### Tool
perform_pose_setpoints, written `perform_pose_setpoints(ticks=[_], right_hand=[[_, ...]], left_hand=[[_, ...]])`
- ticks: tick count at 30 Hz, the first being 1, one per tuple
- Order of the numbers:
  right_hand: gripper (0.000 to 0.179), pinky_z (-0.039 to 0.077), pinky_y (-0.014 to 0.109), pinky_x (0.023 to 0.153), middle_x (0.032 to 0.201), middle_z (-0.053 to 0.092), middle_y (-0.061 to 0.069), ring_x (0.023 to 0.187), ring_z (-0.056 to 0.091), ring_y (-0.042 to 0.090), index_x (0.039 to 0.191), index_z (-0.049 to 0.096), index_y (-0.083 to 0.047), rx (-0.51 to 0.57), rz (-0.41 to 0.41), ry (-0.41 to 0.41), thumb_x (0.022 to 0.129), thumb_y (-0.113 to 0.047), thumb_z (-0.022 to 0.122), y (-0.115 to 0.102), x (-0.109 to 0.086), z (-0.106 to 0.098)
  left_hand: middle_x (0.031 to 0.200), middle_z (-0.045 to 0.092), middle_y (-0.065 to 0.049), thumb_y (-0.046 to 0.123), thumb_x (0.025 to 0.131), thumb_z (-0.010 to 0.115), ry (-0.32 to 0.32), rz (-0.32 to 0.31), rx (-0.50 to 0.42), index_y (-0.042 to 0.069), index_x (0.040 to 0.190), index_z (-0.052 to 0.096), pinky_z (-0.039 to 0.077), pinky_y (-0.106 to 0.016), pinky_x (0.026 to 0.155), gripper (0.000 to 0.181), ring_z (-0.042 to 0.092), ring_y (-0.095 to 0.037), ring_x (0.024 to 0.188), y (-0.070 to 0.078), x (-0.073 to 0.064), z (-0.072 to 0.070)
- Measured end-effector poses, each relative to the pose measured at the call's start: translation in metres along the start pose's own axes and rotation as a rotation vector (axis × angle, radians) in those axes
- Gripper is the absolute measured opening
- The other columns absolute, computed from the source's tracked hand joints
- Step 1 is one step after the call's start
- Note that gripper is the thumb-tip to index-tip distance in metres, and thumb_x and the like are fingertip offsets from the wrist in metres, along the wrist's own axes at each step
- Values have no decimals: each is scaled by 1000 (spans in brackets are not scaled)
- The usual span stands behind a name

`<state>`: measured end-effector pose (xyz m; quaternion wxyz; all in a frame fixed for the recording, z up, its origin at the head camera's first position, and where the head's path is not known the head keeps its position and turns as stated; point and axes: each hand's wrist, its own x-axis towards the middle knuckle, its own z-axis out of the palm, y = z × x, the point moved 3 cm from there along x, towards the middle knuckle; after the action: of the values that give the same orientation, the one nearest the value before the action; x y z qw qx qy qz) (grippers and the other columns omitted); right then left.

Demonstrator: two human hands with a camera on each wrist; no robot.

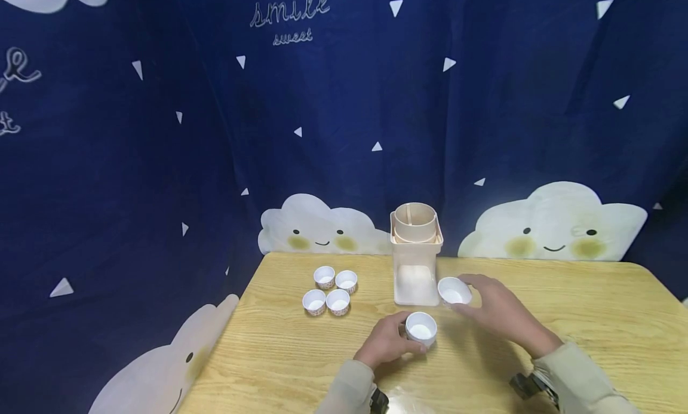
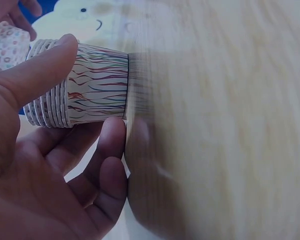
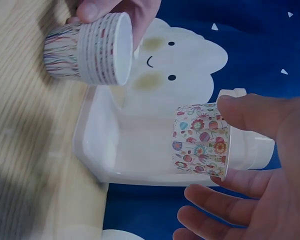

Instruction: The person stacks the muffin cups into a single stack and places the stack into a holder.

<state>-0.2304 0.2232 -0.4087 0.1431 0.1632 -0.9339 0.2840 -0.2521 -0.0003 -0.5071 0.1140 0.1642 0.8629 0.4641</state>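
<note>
My left hand [image 1: 390, 339] grips a stack of nested paper baking cups [image 2: 97, 82], resting on the table at the front. Wavy coloured lines mark the outermost cup, and several rims show one behind another. To the right and slightly farther back, my right hand [image 1: 497, 309] pinches a single paper baking cup [image 3: 202, 140] between thumb and fingers. It has a flower pattern outside and is white inside. This cup is held above the table, apart from the stack, beside a cream-coloured dispenser [image 1: 415, 255] with a round tube on top and a tray-like base.
Several paper cups [image 1: 338, 302] stand upright in a cluster on the wooden table [image 1: 269, 354], left of the dispenser. Behind the table hangs a dark blue curtain [image 1: 333, 103] with smiling clouds and white triangles.
</note>
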Motion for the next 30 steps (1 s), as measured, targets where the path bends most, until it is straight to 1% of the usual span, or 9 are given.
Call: perform_pose_setpoints(ticks=[13,17,23,30], right_hand=[[50,48,58,95,117,70,19,113,63,41,119,66,1,18,-32,7,80,-27,81,-17,-2,-3],[49,48,58,95,117,70,19,113,63,41,118,66,1,19,-37,2,80,-27,81,-21,-2,-2],[49,49,58,95,117,70,18,112,64,41,117,66,0,24,-49,-3,78,-26,82,-25,-3,2],[48,49,58,95,116,71,16,112,64,39,116,67,-1,43,-42,-19,78,-26,83,-28,-3,8]], left_hand=[[112,71,11,20,69,90,-6,7,10,28,123,67,45,-42,105,59,62,-10,111,-1,0,-1],[112,71,11,21,69,89,-12,7,4,28,123,67,45,-41,105,59,61,-9,111,-1,0,-1],[110,72,10,22,69,89,-5,21,13,27,123,67,46,-38,101,59,62,-8,107,2,-1,-2],[110,72,10,20,69,89,-12,16,1,27,121,68,46,-41,103,57,62,-9,107,2,-1,-2]])
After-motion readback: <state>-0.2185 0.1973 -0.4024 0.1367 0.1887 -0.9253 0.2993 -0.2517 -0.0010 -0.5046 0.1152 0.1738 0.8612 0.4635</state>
